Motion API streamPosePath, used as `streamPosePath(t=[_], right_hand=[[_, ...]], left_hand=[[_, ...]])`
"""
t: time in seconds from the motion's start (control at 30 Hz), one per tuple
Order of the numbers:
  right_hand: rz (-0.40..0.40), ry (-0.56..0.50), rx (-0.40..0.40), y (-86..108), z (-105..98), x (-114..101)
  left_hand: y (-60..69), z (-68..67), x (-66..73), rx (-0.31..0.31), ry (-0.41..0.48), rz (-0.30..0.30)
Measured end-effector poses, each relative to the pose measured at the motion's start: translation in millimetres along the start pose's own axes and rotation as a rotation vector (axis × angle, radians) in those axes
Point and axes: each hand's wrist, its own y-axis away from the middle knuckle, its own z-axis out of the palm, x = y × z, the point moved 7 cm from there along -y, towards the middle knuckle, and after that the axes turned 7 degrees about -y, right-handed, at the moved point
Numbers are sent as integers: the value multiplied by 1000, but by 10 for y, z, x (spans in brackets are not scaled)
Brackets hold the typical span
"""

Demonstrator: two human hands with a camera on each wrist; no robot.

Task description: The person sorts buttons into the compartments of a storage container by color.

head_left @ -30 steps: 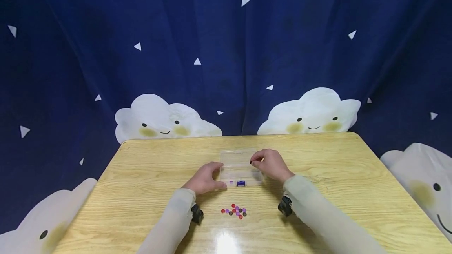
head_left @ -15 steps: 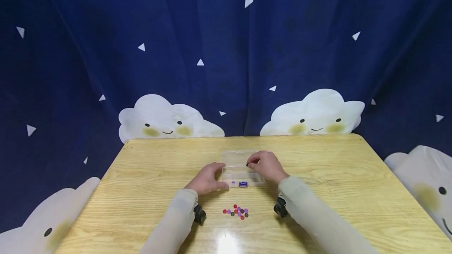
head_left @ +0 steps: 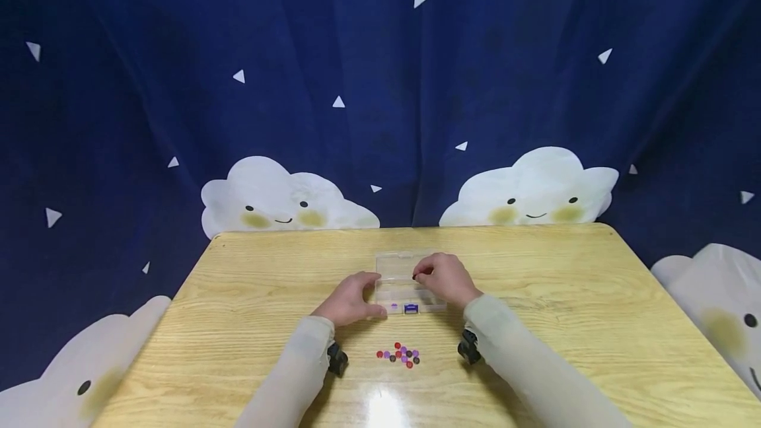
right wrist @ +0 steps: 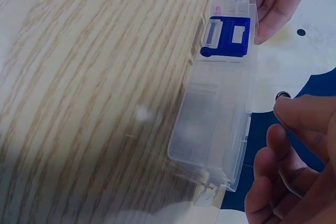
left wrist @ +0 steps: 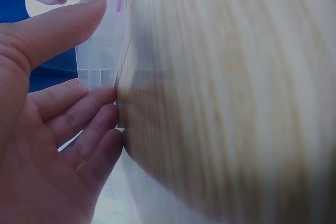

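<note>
A clear plastic box [head_left: 400,294] lies on the table with its lid [head_left: 392,265] raised or laid back on the far side. My left hand [head_left: 347,301] grips its left end, thumb at the front corner; fingertips meet the box end in the left wrist view. Above the box's right part, my right hand [head_left: 450,281] pinches a small dark bead [right wrist: 283,95] between thumb and finger. A blue latch [right wrist: 226,36] is on the box's front side, with a purple piece [head_left: 394,306] left of it, inside the box.
Several red, purple and dark beads [head_left: 398,354] lie loose on the wooden table [head_left: 255,322], nearer than the box and between the forearms. Behind the table hangs a blue curtain [head_left: 380,137] with white clouds and triangles.
My right hand has moved slightly left over the box, still pinching the dark bead. My left hand keeps its place at the left end. The head view has shifted a little.
</note>
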Motion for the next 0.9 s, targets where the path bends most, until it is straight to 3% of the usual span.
streamPosePath(t=[0.47,0.9], right_hand=[[-41,34,-2,-25,51,-9],[9,50,-20,-65,134,-26]], left_hand=[[-13,-4,-14,7,-9,3],[-1,-8,-10,14,-3,4]])
